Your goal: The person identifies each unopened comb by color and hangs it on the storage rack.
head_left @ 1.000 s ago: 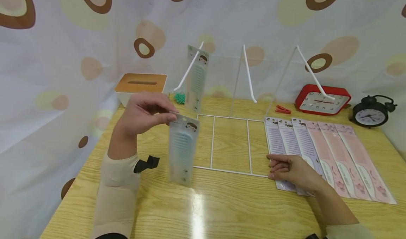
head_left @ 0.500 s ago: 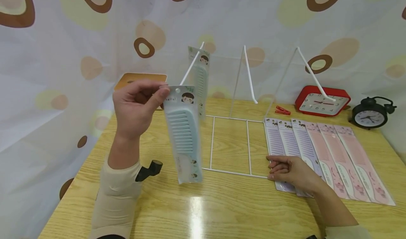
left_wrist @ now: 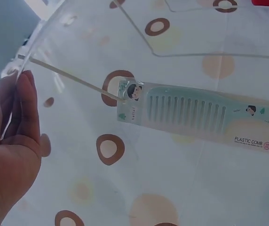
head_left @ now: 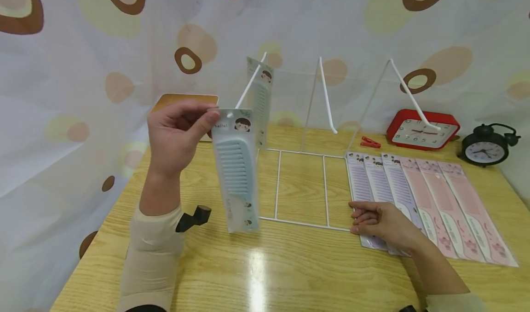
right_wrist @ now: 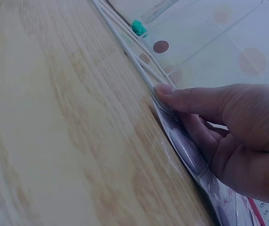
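My left hand (head_left: 171, 135) pinches the top corner of a packaged light-blue comb (head_left: 236, 169) between thumb and fingers. The package hangs upright, its hole at the tip of the rack's left hook (head_left: 250, 87); in the left wrist view the hook's end (left_wrist: 20, 56) seems to poke through. Farther back on that hook hangs another packaged comb (left_wrist: 186, 108), partly hidden in the head view. My right hand (head_left: 383, 224) grips the front right corner of the white wire display rack (head_left: 302, 223), thumb on the wire (right_wrist: 148, 82). Its fingers are beside a purple comb package (right_wrist: 186, 146).
Purple comb packages (head_left: 360, 183) and pink ones (head_left: 443, 201) lie overlapping right of the rack. Behind them are a red clip (head_left: 370, 142), a red clock (head_left: 422, 130) and a black alarm clock (head_left: 484, 148). A wooden-lidded box (head_left: 186, 101) stands behind my left hand.
My left hand has raised the packaged comb from below the left hook to its tip, and the package has turned to face me more. My right hand stays at the rack's corner.
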A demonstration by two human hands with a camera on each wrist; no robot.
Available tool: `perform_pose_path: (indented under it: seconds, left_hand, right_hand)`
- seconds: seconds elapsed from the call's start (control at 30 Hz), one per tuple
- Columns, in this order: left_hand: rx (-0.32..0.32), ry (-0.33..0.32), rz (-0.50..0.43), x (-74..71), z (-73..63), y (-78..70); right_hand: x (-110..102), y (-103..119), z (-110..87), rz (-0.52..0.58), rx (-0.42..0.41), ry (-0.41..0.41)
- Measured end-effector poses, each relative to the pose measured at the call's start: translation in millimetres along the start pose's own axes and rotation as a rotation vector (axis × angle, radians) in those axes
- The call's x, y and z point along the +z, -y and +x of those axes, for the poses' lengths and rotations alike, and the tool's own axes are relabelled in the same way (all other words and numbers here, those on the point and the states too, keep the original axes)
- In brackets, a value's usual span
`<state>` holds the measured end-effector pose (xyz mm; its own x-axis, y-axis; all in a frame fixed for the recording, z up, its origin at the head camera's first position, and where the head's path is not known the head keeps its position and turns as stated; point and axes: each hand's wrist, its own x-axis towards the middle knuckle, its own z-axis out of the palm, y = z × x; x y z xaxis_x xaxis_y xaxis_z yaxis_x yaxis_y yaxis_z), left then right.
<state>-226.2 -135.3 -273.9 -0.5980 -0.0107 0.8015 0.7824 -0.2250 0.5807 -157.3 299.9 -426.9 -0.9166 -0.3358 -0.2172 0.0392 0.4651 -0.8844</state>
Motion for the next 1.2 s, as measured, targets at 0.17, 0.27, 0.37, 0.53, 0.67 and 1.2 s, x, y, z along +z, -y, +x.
perform_pose_path:
  seconds: [0.17, 0.27, 0.37, 0.53, 0.67, 1.2]
  left_hand:
    - [-0.082, 0.005, -0.009, -4.4, 3.0, 6.7]
    - [-0.13, 0.021, 0.031, -2.7, 8.9, 13.8]
    - [-0.153, 0.036, 0.087, -0.4, 18.0, 21.9]
    - [-0.201, 0.068, 0.126, 1.6, 32.0, 33.7]
    - [-0.222, 0.094, 0.159, 2.8, 40.0, 38.0]
    - [-0.315, 0.091, 0.156, 8.1, 48.5, 37.0]
  right_hand:
    - [-0.5, -0.2, 2.9, 0.004, 0.002, 0.014]
    - [-1.3, -1.5, 2.6, 0.006, 0.01, 0.012]
    - [-1.1, -2.8, 2.2, 0.012, 0.008, 0.013]
    - [-0.2, -4.0, 1.0, 0.026, 0.014, 0.016]
    - [-1.8, -2.7, -1.1, 0.017, 0.018, 0.006]
    - [-3.6, -1.7, -2.8, -0.005, 0.01, -0.001]
